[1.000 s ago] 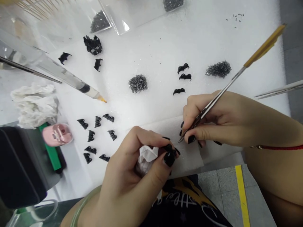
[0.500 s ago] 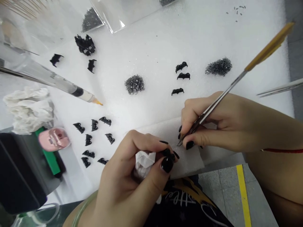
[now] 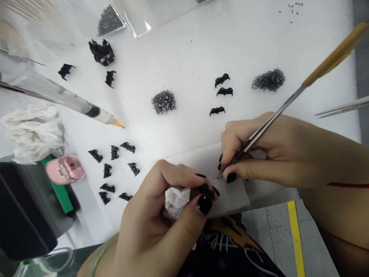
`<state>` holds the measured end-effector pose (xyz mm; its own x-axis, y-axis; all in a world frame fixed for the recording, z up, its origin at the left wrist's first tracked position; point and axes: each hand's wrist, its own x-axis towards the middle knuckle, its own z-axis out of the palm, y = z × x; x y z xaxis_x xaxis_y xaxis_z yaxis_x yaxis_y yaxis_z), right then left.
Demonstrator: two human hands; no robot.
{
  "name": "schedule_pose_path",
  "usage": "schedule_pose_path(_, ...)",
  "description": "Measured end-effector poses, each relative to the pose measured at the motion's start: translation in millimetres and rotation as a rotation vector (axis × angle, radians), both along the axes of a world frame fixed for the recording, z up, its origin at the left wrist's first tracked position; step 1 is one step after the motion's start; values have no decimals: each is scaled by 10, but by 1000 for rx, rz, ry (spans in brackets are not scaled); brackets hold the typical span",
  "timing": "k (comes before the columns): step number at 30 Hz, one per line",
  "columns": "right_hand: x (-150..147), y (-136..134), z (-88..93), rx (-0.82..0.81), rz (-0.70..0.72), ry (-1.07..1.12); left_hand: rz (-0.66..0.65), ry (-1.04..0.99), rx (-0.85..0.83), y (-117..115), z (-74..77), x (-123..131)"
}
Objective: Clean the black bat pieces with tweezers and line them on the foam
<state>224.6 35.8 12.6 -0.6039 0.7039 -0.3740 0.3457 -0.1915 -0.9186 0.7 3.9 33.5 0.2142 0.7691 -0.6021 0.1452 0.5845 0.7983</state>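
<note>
Tightly pinched, right hand (image 3: 259,150) grips tweezers (image 3: 276,115); left hand (image 3: 167,207) clutches tissue (image 3: 176,199).

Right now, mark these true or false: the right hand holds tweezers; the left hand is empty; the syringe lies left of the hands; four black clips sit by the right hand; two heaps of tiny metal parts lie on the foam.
1. The right hand holds tweezers. True.
2. The left hand is empty. False: it grips a white tissue.
3. The syringe lies left of both hands. True.
4. Four black clips lie above the right hand. False: three.
5. Two metal heaps rest on the foam sheet. True.
</note>
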Motion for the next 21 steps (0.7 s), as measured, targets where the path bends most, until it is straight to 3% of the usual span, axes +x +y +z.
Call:
schedule_pose_path(8,21,37,1,14,64,44,-147,-75,22,-105,38,-121)
schedule_pose_path(21,37,8,-39,3,16,117,-115,-76,4,-103,49,-80)
